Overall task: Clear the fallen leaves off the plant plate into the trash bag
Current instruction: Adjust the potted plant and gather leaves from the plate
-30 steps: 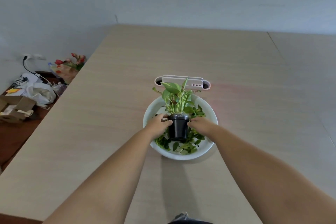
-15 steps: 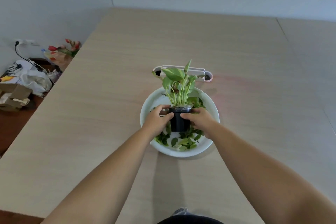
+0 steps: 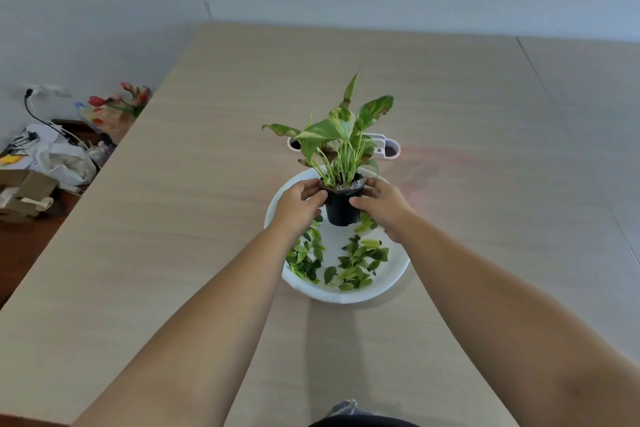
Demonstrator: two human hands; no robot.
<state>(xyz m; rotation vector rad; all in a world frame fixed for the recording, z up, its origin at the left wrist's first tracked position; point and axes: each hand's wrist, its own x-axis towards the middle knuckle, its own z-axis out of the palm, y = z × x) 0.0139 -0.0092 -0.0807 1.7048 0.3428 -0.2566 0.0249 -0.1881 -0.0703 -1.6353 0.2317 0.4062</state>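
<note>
A small black plant pot (image 3: 341, 206) with green and yellow leaves hangs in the air above the white plate (image 3: 394, 279). My left hand (image 3: 299, 206) grips the pot's left side and my right hand (image 3: 382, 206) grips its right side. Several fallen green leaves (image 3: 349, 262) lie scattered on the plate, mostly in its near half. No trash bag is clearly visible on the table.
A white and pink oblong object (image 3: 388, 147) lies on the wooden table (image 3: 173, 253) just behind the plate, partly hidden by the plant. Off the table's left edge, on the floor, lie white plastic bags (image 3: 65, 163), a cardboard box (image 3: 24, 192) and a bunch of red flowers (image 3: 117, 104).
Both hands have lifted the pot up off the plate. The bare middle of the plate and the leaves under the pot have come into sight.
</note>
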